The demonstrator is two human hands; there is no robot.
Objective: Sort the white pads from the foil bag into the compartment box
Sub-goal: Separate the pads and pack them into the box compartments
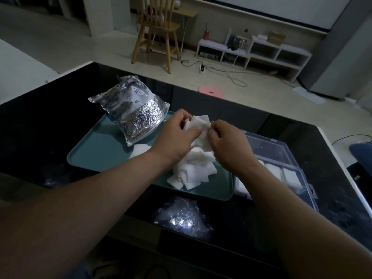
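Reaching in from seven o'clock, the person's left forearm crosses the dark, glossy surface (pixel 40 127) and passes over the near edge of a teal tray (pixel 94 160). At ten o'clock from the hands, a crumpled foil bag (pixel 134 113) slumps on the tray's far-left part. A single loose pad (pixel 141 148) lies just beside its near corner.

The left hand (pixel 177 137) is held palm down above the middle of the tray. Its fingers (pixel 193 132) are curled, and the thumb presses onto a bunch of white pads (pixel 199 122). The bunch sticks up between the two hands toward twelve o'clock.

The right hand (pixel 227 143) comes in from five o'clock with its knuckles up. Its fingers (pixel 216 133) are bent and pinch the right edge of the same bunch. The two hands nearly touch each other.

Beneath them, at six o'clock, a loose pile of pads (pixel 193 170) lies on the near-right part of the tray.

At four o'clock from the hands, the clear compartment box (pixel 308 190) sits on the surface just beside the tray's right edge. Its lid (pixel 267 146) lies back at the far side. Some of its compartments hold stacked pads (pixel 289 175). The right forearm hides the near-left part of the box, so what is in those compartments cannot be told.
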